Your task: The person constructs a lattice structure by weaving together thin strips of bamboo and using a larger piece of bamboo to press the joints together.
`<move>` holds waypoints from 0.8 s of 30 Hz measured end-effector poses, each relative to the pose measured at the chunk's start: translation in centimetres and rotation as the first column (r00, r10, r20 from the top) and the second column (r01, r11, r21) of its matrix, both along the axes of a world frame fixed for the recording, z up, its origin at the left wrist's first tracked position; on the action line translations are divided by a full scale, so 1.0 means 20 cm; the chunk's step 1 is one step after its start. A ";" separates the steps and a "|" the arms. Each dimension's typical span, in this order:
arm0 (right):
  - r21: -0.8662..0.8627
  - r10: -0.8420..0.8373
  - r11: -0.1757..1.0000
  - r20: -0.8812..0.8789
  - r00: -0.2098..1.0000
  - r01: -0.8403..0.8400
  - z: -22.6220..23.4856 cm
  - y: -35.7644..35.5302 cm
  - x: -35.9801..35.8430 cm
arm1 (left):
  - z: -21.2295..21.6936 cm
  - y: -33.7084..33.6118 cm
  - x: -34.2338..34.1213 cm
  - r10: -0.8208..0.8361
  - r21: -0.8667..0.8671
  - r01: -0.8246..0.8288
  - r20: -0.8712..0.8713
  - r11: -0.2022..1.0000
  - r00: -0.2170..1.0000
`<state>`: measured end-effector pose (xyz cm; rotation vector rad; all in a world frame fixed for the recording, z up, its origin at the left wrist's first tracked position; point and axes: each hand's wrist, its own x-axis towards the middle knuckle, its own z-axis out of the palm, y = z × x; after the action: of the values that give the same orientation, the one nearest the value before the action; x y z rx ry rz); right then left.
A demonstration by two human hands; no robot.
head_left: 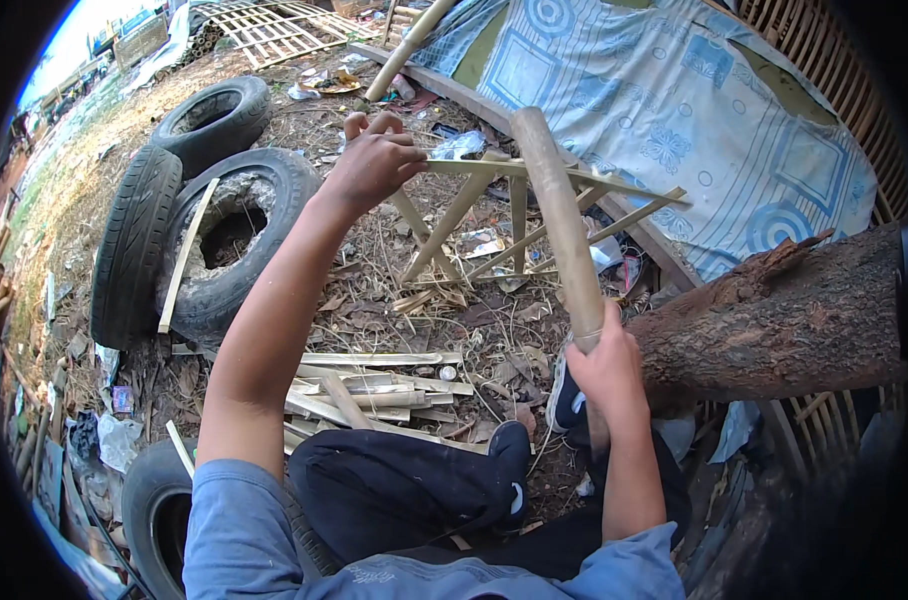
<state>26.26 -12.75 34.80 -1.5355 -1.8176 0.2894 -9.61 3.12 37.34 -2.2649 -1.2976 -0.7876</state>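
My left hand (376, 160) is closed on the left end of a thin bamboo strip, its fingers curled. That strip is the top edge of a bamboo frame (519, 212) with crossed slats, standing over the ground in front of me. My right hand (608, 362) grips a thick bamboo stick (557, 210) near its lower end. The stick slants up and away, passing in front of the frame's right part. Below my right hand a flat brownish piece (599, 432) shows; I cannot tell whether it belongs to the stick.
Split bamboo pieces (384, 392) lie in a pile before my knees. Old tyres (304, 185) stand and lie at the left. A rough tree trunk (774, 325) juts in from the right, below a blue patterned sheet (664, 120). Leaves and litter cover the ground.
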 end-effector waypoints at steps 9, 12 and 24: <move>0.239 0.074 0.971 -0.300 0.951 -0.001 0.18 -0.11 0.01 | -0.02 0.00 -0.02 0.029 -0.004 -0.029 -0.009 1.000 1.000; 0.139 -0.027 0.988 -0.228 0.973 0.060 0.19 -0.01 0.03 | -0.03 0.00 0.03 -0.016 0.017 0.016 0.013 1.000 1.000; 0.320 0.134 0.946 -0.502 0.854 0.040 0.33 -0.08 -0.03 | -0.03 0.05 0.03 -0.025 -0.002 0.025 0.028 1.000 0.999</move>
<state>25.66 -14.39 41.32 -1.0539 -1.3874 0.3705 -9.06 4.13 36.68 -2.2841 -1.2854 -0.8293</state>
